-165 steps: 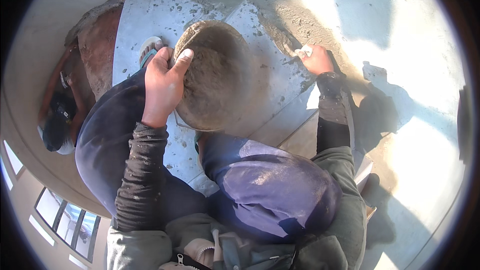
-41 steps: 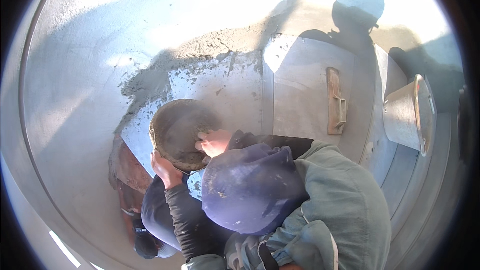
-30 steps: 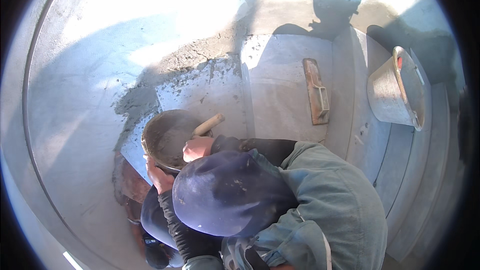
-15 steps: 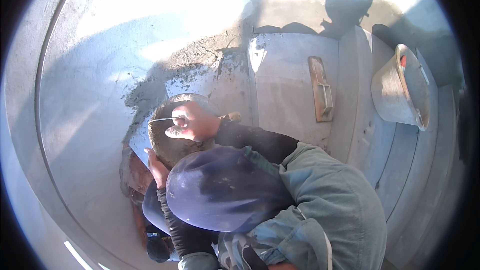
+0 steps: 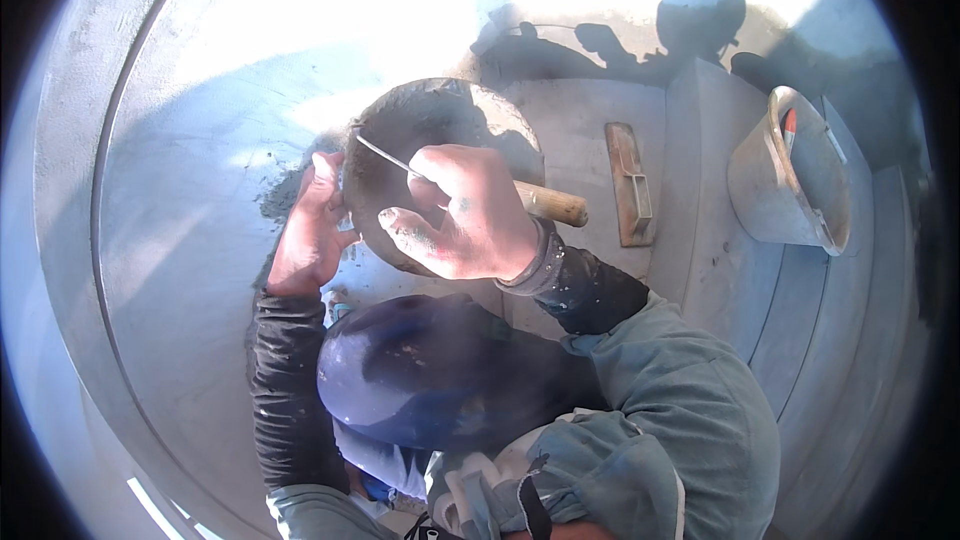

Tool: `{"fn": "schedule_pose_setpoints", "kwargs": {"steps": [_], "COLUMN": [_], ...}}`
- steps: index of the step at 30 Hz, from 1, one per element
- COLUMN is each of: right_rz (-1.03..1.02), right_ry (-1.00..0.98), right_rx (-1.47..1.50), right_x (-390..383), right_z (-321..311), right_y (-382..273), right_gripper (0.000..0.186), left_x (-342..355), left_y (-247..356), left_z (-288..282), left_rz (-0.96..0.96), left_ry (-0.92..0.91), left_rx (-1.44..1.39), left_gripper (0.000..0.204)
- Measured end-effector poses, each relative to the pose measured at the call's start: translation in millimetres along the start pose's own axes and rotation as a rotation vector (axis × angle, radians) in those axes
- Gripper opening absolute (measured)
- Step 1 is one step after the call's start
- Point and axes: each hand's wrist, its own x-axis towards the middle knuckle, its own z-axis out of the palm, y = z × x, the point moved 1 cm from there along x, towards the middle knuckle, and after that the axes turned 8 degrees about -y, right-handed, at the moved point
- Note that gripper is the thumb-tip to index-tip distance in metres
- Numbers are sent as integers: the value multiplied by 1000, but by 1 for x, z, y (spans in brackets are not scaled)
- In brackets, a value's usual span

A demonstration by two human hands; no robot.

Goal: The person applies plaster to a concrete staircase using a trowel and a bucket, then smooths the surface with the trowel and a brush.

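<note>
A round bucket (image 5: pixel 385 195) with mortar-smeared walls is lifted in front of me, its mouth facing up. My right hand (image 5: pixel 465 215) is closed over it on its thin wire handle (image 5: pixel 385 154). Against the bucket's left side rests my left hand (image 5: pixel 315 225), cupped around the wall with its thumb apart from the fingers. From beneath my right wrist a wooden tool handle (image 5: pixel 555 205) sticks out past the right rim; the rest of that tool is hidden. My right hand also hides part of the bucket's inside.
A wooden plastering float (image 5: pixel 630 190) lies to the right of the bucket. Farther right, a pale, stained bucket (image 5: pixel 790 175) holds a red-tipped tool (image 5: pixel 790 128). Steplike ledges (image 5: pixel 805 310) run along the right. Wet mortar (image 5: pixel 285 195) marks the surface beyond my left hand. Strong sunlight washes out the far side.
The bucket has come up and away from my body, with my right hand on its wire handle. My left hand has moved forward along its left side. My knee now stands apart from it.
</note>
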Motion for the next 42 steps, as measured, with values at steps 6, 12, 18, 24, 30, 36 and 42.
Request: {"fn": "schedule_pose_setpoints", "kwargs": {"steps": [6, 12, 18, 24, 30, 36, 42], "right_rz": [2, 293, 254, 398, 206, 88, 637], "right_ry": [-133, -339, -1051, -1186, -1114, -1072, -1256], "right_rx": [70, -373, -777, -760, -982, -962, -502], "right_x": [-23, -35, -93, -114, -75, -80, -71], "right_z": [7, -35, 15, 35, -12, -16, -10], "right_y": [0, 58, 121, 133, 93, 124, 143], "right_gripper": [23, 20, 36, 34, 20, 20, 45], "left_x": [24, 9, -22, -30, -33, -18, -17], "left_y": [38, 7, -48, -78, -91, -93, -92], "left_z": [47, 100, 60, 55, 50, 64, 59], "left_rz": [-81, -130, -109, -110, -174, -208, -234], "left_ry": [52, 373, 447, 470, 526, 511, 579], "left_rx": [223, 471, 293, 212, 252, 366, 306], "left_gripper": [26, 22, 27, 32, 25, 23, 24]}}
